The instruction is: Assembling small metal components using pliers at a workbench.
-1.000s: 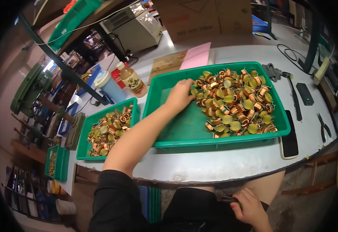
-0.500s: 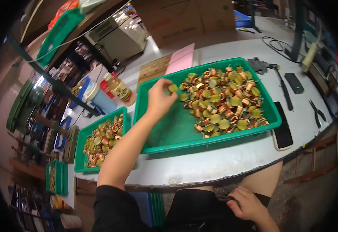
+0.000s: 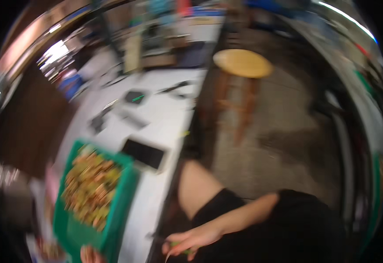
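A green tray (image 3: 133, 186) on the white table holds a heap of small copper-wound coils (image 3: 93, 186) with yellowish tops. My left hand (image 3: 91, 255) is over the near end of the tray, cut off by the lower edge of the picture; its fingers are smeared by motion. Beside my thigh, off the table's edge, my right hand (image 3: 195, 240) has its fingers curled. A bit of green shows between them, too blurred to name.
A dark phone (image 3: 144, 153) lies beyond the tray, with pliers (image 3: 176, 87) and a small black box (image 3: 134, 97) with a green light farther along the table (image 3: 156, 120). Across the floor stands a round yellow-topped stool (image 3: 243, 63). Brown cardboard (image 3: 29, 118) rises at left.
The view has swung far to the right and blurred. The tray now appears at lower left, and the stool and floor have come into sight. My left hand appears nearer the lower edge.
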The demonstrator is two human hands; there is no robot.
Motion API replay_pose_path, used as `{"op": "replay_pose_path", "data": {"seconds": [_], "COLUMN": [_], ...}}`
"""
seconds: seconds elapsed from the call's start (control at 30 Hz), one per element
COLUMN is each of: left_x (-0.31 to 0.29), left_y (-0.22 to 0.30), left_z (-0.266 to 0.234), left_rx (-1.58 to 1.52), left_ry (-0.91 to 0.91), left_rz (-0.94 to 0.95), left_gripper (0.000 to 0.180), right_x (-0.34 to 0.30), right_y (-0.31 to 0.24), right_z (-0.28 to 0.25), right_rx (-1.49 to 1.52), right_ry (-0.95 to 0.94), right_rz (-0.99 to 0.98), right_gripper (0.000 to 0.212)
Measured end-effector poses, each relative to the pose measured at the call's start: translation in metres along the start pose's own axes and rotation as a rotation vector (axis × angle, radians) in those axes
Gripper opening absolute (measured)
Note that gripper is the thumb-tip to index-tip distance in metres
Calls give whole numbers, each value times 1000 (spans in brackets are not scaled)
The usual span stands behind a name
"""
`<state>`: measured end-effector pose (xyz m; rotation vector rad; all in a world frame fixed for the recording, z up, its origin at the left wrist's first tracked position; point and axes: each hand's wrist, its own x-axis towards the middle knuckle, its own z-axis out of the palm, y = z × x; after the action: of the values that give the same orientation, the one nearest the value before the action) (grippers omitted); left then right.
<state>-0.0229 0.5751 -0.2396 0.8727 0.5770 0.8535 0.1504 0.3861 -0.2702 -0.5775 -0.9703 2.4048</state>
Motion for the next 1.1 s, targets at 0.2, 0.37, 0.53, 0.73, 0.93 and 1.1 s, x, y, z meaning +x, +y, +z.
{"op": "replay_pose_path", "data": {"seconds": [0.2, 0.37, 0.53, 0.73, 0.93, 1.1], "left_x": [82, 61, 34, -115, -225, -269], "left_y": [-217, -241, -208, -155, -147, -156], "left_z": [292, 343, 296, 75, -144, -250], "left_rx": [-239, -366, -454, -424, -609, -311], "left_ry": [-512, -603, -521, -10, 43, 137], "left_rz": [-368, -356, -223, -1, 192, 343], "left_gripper": [40, 46, 53, 62, 52, 49], "right_x": [-179, -217, -142, -17, 132, 249], "right_y": [-46, -58, -25, 20, 120, 180], "right_z": [2, 26, -14, 24, 27, 4], "right_rx": [-141, 360, 306, -7, -1171, -1308], "right_ry": [255, 354, 233, 261, 684, 535], "right_rz": [52, 7, -64, -117, -362, -382], "right_gripper": [26, 29, 22, 21, 39, 26]}}
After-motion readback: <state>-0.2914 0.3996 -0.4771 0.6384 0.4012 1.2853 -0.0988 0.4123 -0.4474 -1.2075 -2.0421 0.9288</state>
